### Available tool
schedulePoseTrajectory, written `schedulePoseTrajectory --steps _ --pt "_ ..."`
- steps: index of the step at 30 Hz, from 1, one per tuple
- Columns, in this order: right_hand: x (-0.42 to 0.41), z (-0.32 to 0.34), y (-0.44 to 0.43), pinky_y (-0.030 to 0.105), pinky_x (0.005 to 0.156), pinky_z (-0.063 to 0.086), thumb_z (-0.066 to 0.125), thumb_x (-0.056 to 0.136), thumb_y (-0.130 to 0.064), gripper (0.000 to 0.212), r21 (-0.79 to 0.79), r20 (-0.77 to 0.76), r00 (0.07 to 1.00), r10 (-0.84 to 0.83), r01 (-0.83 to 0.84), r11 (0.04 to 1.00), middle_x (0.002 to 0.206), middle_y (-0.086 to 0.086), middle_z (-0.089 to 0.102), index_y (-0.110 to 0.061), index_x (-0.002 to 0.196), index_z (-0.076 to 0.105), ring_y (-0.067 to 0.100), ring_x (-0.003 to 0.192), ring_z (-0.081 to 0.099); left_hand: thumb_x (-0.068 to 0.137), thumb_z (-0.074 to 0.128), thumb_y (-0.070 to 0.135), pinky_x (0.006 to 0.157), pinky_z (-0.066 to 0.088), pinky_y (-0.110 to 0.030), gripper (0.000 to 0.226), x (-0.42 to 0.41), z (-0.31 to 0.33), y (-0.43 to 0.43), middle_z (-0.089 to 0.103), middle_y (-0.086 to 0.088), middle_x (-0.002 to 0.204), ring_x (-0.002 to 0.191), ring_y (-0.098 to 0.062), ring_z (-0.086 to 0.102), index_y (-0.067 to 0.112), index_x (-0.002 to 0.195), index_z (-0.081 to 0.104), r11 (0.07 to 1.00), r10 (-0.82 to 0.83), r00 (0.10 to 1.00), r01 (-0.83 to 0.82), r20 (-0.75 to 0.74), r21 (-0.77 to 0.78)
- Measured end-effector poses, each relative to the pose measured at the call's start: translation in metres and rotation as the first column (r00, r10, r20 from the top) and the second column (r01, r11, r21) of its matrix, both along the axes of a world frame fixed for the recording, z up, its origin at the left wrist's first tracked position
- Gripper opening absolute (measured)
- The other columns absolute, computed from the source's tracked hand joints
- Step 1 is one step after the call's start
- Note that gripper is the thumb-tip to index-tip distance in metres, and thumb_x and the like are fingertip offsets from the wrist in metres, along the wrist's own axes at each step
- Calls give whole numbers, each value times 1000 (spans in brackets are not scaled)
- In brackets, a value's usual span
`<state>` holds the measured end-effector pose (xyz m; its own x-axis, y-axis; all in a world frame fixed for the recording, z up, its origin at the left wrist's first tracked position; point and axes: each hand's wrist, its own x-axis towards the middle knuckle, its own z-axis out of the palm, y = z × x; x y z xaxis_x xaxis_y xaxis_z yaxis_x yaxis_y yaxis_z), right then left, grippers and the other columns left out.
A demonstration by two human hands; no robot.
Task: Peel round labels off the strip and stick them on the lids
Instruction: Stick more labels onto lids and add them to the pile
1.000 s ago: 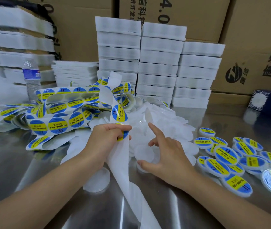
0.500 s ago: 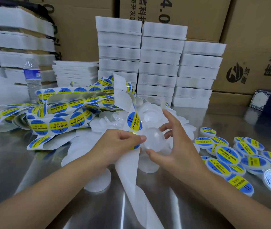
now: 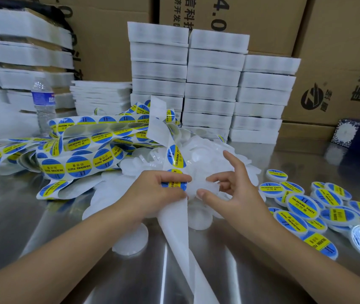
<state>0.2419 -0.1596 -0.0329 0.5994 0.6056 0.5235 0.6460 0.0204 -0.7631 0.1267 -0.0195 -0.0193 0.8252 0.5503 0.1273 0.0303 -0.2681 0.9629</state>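
My left hand [image 3: 154, 189] pinches the white backing strip [image 3: 174, 229] at a blue and yellow round label [image 3: 173, 183]. Another label [image 3: 175, 156] sits on the strip just above it. My right hand [image 3: 231, 189] holds a clear round lid [image 3: 198, 185] between thumb and bent fingers, its edge against the label in my left hand. A heap of bare white lids [image 3: 205, 150] lies behind my hands. The used end of the strip hangs down toward the front edge.
A tangle of label strips [image 3: 80, 154] lies at the left on the steel table [image 3: 21, 216]. Labelled lids [image 3: 301, 207] are spread at the right. White box stacks [image 3: 212, 84], cardboard cartons [image 3: 332, 62] and a water bottle [image 3: 43, 104] stand behind.
My right hand picked a clear lid from the heap and brought it to the label. My left hand moved right and down with the strip, toward the lid.
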Motion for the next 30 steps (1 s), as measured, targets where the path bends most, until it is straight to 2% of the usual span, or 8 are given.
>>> schedulePoseTrajectory --steps 4,7,11,14,18,22,25,30 --pt "-1 1 1 15 69 45 77 66 -37 77 7 -153 987 46 -46 999 93 -8 65 -52 123 27 1 74 56 75 78 16 65 46 -6 16 3 -5 1 73 15 89 72 8 64 25 88 78 996 -46 999 45 12 79" --pt "0 2 2 13 62 45 75 71 -35 72 14 -197 979 55 -53 998 92 -5 61 -43 128 31 0 71 56 82 71 22 52 40 -11 20 2 -4 1 64 1 69 59 -7 54 3 77 72 998 -43 999 42 4 50" --pt "4 5 2 35 76 51 70 81 -29 44 94 -218 975 42 -22 995 72 -11 51 -35 119 49 6 71 50 83 69 31 52 41 -18 28 3 -1 3 64 -1 68 60 -13 53 3 78 73 1000 14 1000 -14 -20 -21" --pt "4 14 -1 28 61 48 60 76 -31 24 248 -314 941 126 -46 968 62 -11 45 -33 99 62 6 61 46 82 70 32 52 48 -18 25 3 1 3 69 1 65 53 -10 59 9 75 75 997 24 999 -26 -33 -77" --pt "5 20 -4 25 53 43 49 72 -34 30 396 -494 821 285 -80 915 59 -1 45 -18 90 66 12 54 41 79 71 36 59 52 -24 20 2 1 3 73 0 68 54 -11 63 18 74 77 992 11 999 -17 -52 -121" --pt "7 22 -8 28 53 39 56 73 -38 30 439 -606 696 384 -111 892 59 3 45 -11 79 67 14 52 41 76 71 39 62 48 -24 25 2 0 3 72 -1 72 59 -12 61 16 78 77 993 -12 998 5 -59 -122" --pt "6 23 -7 30 54 36 53 70 -45 38 403 -674 629 388 -127 906 57 3 43 -11 73 69 15 51 38 76 71 39 60 49 -22 22 1 0 2 74 0 76 61 -11 63 19 77 78 991 -41 998 34 -53 -130" --pt "3 21 -4 29 53 36 43 86 -44 43 271 -718 634 289 -128 954 53 1 42 -8 79 66 14 46 37 78 70 37 62 49 -22 17 1 1 1 75 0 78 63 -10 64 22 77 78 988 -50 998 44 -38 -148"
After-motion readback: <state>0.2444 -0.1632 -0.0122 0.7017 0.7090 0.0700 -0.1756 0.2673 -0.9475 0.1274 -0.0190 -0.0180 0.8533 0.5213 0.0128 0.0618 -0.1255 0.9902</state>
